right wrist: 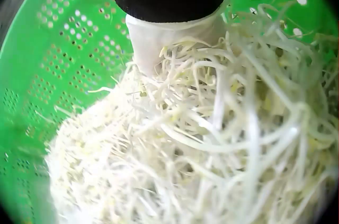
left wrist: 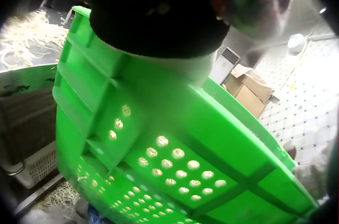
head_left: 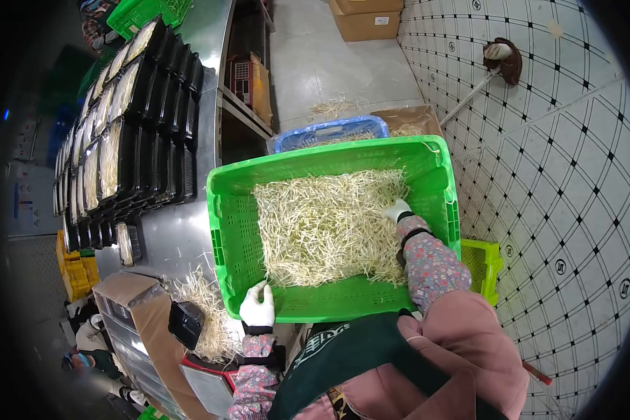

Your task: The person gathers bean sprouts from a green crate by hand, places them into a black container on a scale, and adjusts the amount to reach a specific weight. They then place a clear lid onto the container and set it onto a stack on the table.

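Tiled wall [head_left: 539, 182] with a dark diamond lattice to the right, grey floor [head_left: 304, 56] ahead, steel table [head_left: 175, 234] to the left. Principal item: bean sprouts [head_left: 322, 227], pale and loose, a thick bed over the bottom of a perforated green crate [head_left: 315, 301]. Right hand [head_left: 397, 210], white-gloved: sunk in the sprouts at the crate's right end; fingers buried in the head and right-wrist views alike, so whether they clutch a bunch or lie loose cannot be told. Left hand [head_left: 257, 306], also gloved: grips the crate's rim at the near left corner, fingers over the inner side. Step in hand, by judgement: working into the bed with one hand while the other steadies the crate. Next move, likewise judged: calls for gathering strands from beneath without crushing them, the rim held firm. Adjoining, far side: blue basket [head_left: 294, 142], sprouts inside. Adjoining, near left: loose sprouts [head_left: 213, 332] in a pile; black tray [head_left: 187, 325], tilted, at its edge; cardboard box [head_left: 154, 329]; red-edged device [head_left: 210, 388], perhaps a scale. Along the table: filled trays [head_left: 122, 119], black, sprout-packed, stacked in tiers; single tray [head_left: 127, 243], apart from the tiers. Outer range: yellow-green crate [head_left: 493, 269] at the wall's foot; pole [head_left: 472, 94] topped by a brown bundle [head_left: 512, 66]; cartons [head_left: 364, 21] at the floor's far end; yellow crates [head_left: 80, 273] and another person [head_left: 101, 360], lower left.
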